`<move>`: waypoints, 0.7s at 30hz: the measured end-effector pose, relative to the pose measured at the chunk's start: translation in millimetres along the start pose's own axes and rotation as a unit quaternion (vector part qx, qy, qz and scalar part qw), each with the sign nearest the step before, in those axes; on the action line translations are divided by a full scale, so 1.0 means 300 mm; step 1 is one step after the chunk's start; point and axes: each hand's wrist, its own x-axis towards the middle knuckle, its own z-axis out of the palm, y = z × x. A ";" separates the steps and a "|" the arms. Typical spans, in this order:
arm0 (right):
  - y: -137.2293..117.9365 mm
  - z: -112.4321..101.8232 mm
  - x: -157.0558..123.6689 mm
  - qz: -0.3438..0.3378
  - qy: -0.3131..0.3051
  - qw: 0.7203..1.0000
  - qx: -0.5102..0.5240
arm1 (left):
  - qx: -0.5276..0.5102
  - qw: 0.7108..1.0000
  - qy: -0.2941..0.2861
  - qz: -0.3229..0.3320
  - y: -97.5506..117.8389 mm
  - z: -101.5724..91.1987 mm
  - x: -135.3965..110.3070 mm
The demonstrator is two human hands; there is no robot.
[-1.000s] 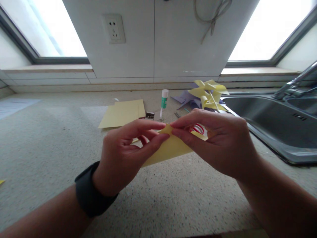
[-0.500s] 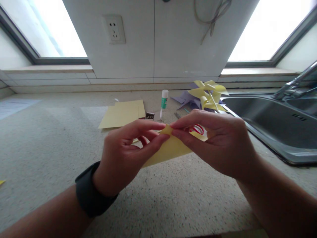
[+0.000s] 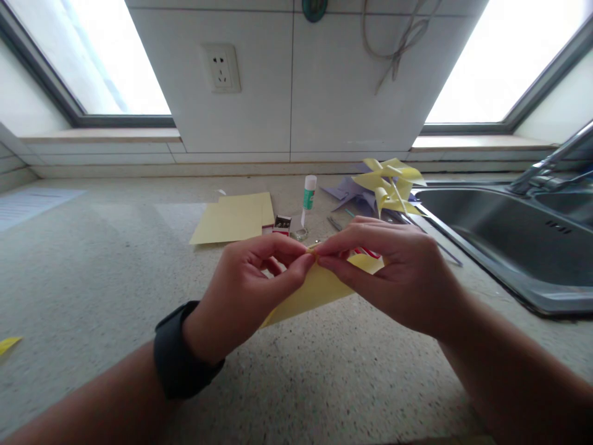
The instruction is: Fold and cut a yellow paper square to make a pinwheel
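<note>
Both hands hold one yellow paper sheet [image 3: 315,289] just above the speckled countertop [image 3: 115,272]. My left hand [image 3: 241,296], with a black watch on its wrist, pinches the sheet's upper corner between thumb and forefinger. My right hand [image 3: 393,272] pinches the same corner from the other side, fingertips touching the left ones. The sheet hangs down and toward me under the hands. Something red [image 3: 368,252] shows just behind my right fingers.
Behind the hands lie a stack of yellow sheets [image 3: 234,217], a small box [image 3: 281,224], an upright glue stick [image 3: 308,193], a yellow paper pinwheel [image 3: 389,184] on purple paper, and a steel sink [image 3: 500,228] with a tap at right. A yellow scrap [image 3: 8,344] lies far left.
The view has tipped slightly, so everything sits lower in the picture. My fingertips have closed tighter on the paper's corner, which now shows less between them.
</note>
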 end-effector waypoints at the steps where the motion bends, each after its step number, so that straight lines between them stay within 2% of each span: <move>1: 0.002 -0.001 0.000 0.000 -0.005 1.000 0.000 | -0.004 1.000 0.000 -0.006 -0.002 0.001 0.001; 4: 0.016 -0.008 0.003 0.027 0.016 1.000 -0.005 | -0.033 0.999 0.014 -0.032 -0.008 -0.001 0.005; 6: 0.037 -0.020 0.006 0.068 0.085 0.994 -0.002 | -0.065 0.996 0.036 -0.049 -0.011 -0.003 0.010; 9: 0.078 -0.040 0.015 0.107 0.213 0.971 0.019 | -0.125 0.988 0.066 -0.055 -0.013 -0.007 0.022; 11: 0.104 -0.043 0.023 0.115 0.258 0.958 0.039 | -0.152 0.983 0.089 -0.054 -0.016 -0.011 0.033; 13: 0.122 -0.033 0.031 0.142 0.281 0.944 0.102 | -0.164 0.977 0.123 -0.056 -0.023 -0.017 0.043; 15: 0.128 -0.007 0.037 0.194 0.283 0.912 0.225 | -0.172 0.972 0.153 -0.056 -0.033 -0.024 0.050; 17: 0.121 0.033 0.039 0.255 0.240 0.865 0.359 | -0.176 0.968 0.170 -0.055 -0.042 -0.027 0.054; 18: 0.113 0.056 0.037 0.272 0.207 0.850 0.400 | -0.175 0.968 0.174 -0.052 -0.046 -0.027 0.054; 21: 0.081 0.125 0.024 0.271 0.121 0.827 0.477 | -0.180 0.968 0.169 -0.046 -0.049 -0.016 0.050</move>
